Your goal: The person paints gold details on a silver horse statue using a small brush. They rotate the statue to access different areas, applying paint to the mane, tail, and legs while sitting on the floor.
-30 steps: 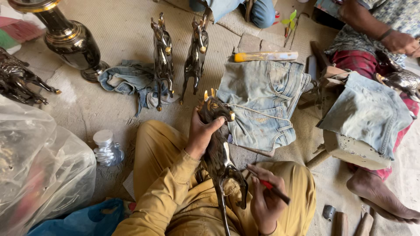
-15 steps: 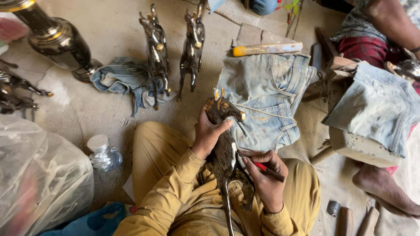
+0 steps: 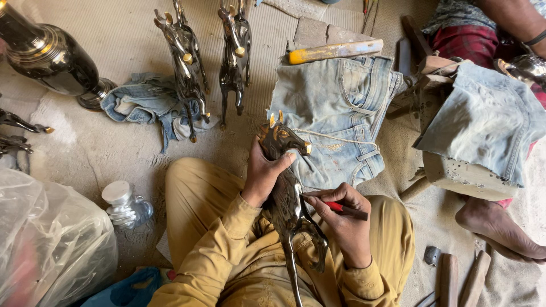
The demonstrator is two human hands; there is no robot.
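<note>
The dark metal horse (image 3: 287, 193) lies along my lap so its flank faces up. My right hand (image 3: 341, 219), just right of the horse, pinches a red-handled tool (image 3: 344, 209) with its tip on that flank. My left hand (image 3: 263, 170) clasps the horse's neck, steadying it. Beyond the horse's head lies folded denim (image 3: 335, 108); farther off stand two more horses (image 3: 210, 57).

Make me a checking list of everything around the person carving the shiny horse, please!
Surface: sandy floor with a woven mat.
Job's things: dark metal horse figure on the lap; red-handled tool.
Clutter: two standing horse figures, denim pieces, vase, plastic bottle, plastic bag, yellow-handled tool.
Grippers: left hand grips the figure's neck; right hand holds the tool against its body.
Cables: nothing seen.
Surroundings: another person's bare foot at right.
</note>
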